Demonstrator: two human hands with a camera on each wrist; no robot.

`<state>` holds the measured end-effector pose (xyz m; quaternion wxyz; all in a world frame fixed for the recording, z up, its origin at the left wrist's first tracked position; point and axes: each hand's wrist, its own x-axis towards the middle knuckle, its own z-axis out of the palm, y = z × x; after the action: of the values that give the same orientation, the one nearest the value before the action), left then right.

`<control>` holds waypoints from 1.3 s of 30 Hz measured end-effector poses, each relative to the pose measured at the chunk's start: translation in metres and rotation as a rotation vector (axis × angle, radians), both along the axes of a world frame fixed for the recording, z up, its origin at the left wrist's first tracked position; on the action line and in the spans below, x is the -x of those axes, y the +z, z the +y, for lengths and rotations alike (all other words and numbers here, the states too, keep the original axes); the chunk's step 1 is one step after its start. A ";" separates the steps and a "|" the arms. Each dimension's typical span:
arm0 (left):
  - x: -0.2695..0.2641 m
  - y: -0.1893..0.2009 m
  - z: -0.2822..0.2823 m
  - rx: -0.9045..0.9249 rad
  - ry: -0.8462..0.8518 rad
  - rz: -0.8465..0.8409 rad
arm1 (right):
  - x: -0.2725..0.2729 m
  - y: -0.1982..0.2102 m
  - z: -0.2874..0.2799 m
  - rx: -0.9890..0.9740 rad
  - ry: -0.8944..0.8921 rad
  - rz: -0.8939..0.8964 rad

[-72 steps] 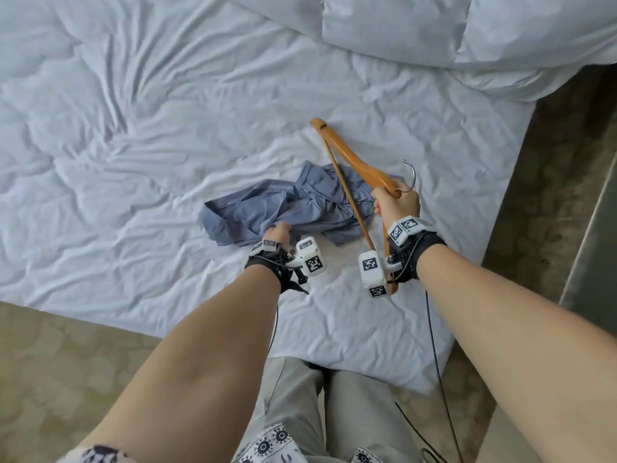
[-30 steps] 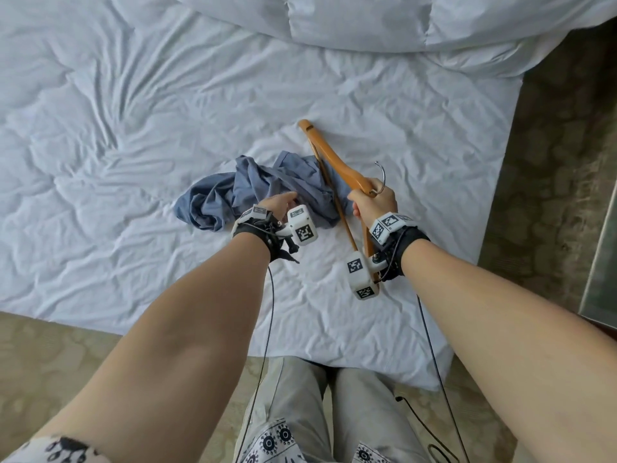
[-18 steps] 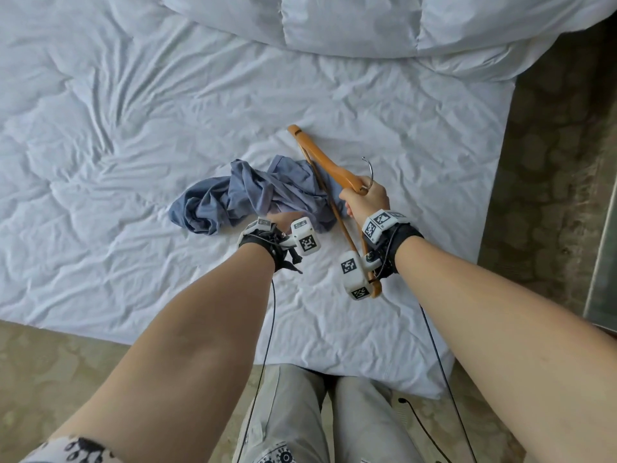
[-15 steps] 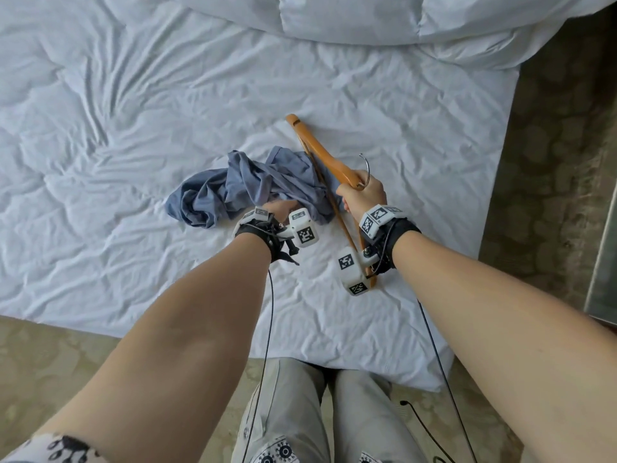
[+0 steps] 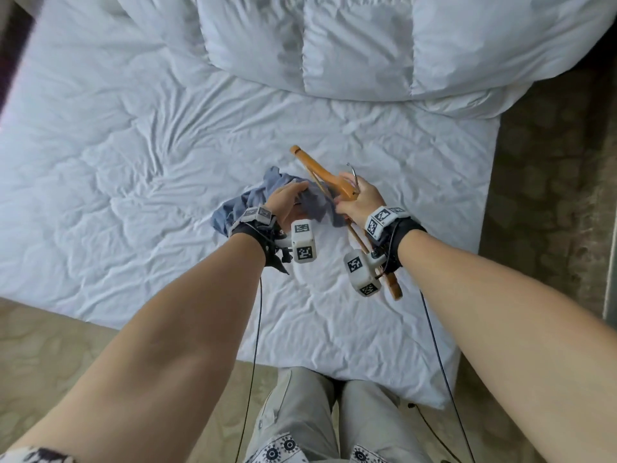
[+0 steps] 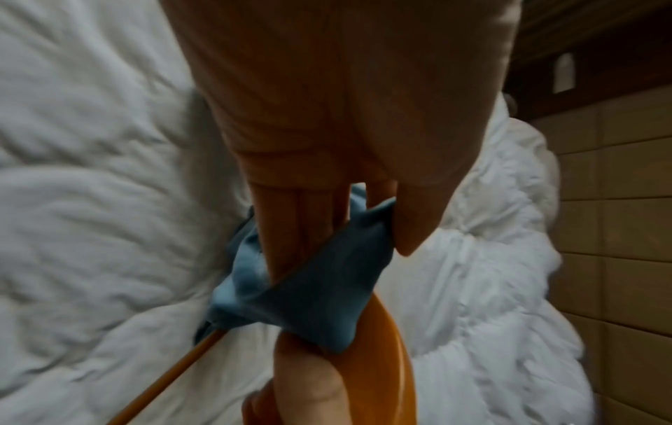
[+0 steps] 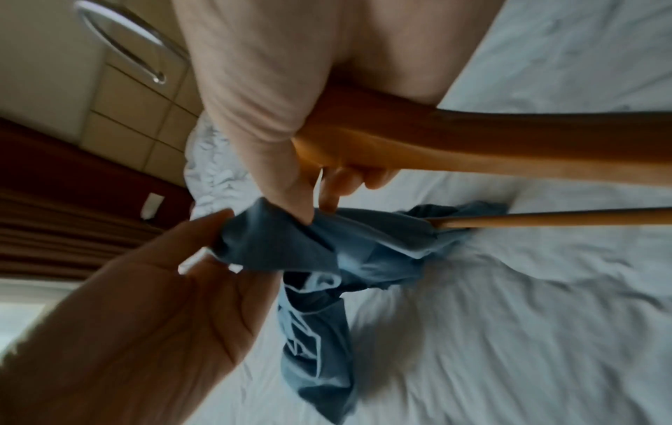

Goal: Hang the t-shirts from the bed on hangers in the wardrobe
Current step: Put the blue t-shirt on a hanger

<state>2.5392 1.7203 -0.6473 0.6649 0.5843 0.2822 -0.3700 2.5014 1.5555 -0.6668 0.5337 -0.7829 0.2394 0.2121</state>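
A crumpled blue-grey t-shirt (image 5: 233, 212) is bunched up on the white bed sheet (image 5: 133, 162), partly lifted between my hands. My right hand (image 5: 359, 200) grips a wooden hanger (image 5: 320, 172) at its middle, just below the metal hook (image 5: 353, 173). In the right wrist view the thumb and forefinger of that hand (image 7: 261, 100) also pinch the t-shirt (image 7: 320, 330) under the hanger (image 7: 509, 143). My left hand (image 5: 287, 203) holds the shirt's other side. In the left wrist view its fingers (image 6: 291, 244) reach into the fabric (image 6: 327, 302), with the thumb on the outside.
A thick white duvet (image 5: 367, 45) is heaped at the far end of the bed. Patterned carpet (image 5: 551, 195) runs along the bed's right side and near edge. A panelled wall (image 6: 618, 230) stands behind the bed. Cables hang from both wrists.
The shirt has been gathered from a flat spread into a bunch and raised toward the hanger. My hands have come together, and the left hand has gone into the fabric.
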 end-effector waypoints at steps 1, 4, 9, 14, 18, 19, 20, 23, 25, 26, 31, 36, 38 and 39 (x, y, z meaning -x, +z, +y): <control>-0.001 0.017 -0.002 0.017 -0.015 -0.026 | -0.004 0.013 0.001 0.013 0.033 -0.015; -0.006 0.066 -0.007 0.005 -0.077 -0.144 | -0.014 0.051 0.002 0.038 0.073 -0.068; -0.012 0.146 -0.017 0.005 -0.088 -0.278 | -0.024 0.112 -0.002 -0.011 -0.039 -0.183; -0.014 0.208 -0.012 -0.076 0.061 -0.333 | -0.027 0.181 -0.012 0.012 -0.117 -0.267; -0.015 0.239 0.007 -0.227 0.123 -0.408 | -0.025 0.231 -0.017 0.074 -0.121 -0.340; -0.016 0.245 0.010 -0.255 0.088 -0.430 | -0.024 0.242 -0.017 0.083 -0.130 -0.355; -0.019 0.247 0.013 -0.264 0.068 -0.444 | -0.022 0.252 -0.016 0.087 -0.138 -0.367; -0.018 0.271 0.013 -0.245 -0.041 -0.474 | -0.019 0.274 -0.007 0.066 -0.117 -0.396; -0.008 0.299 0.012 -0.187 -0.135 -0.510 | -0.018 0.284 0.003 0.029 -0.049 -0.423; -0.007 0.306 0.012 -0.156 -0.185 -0.520 | -0.016 0.288 0.009 -0.002 -0.010 -0.437; -0.005 0.326 0.031 -0.072 -0.283 -0.520 | -0.011 0.310 0.038 -0.052 -0.032 -0.467; -0.013 0.319 0.054 0.052 -0.430 -0.468 | -0.013 0.325 0.056 -0.161 -0.135 -0.397; -0.017 0.318 0.063 0.130 -0.496 -0.456 | -0.016 0.329 0.065 -0.246 -0.156 -0.343; -0.018 0.319 0.067 0.181 -0.544 -0.455 | -0.016 0.332 0.069 -0.266 -0.168 -0.322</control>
<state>2.5573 1.7873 -0.3279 0.6370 0.6441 -0.0728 -0.4172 2.5171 1.6244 -0.3352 0.6793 -0.7066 0.1856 0.0688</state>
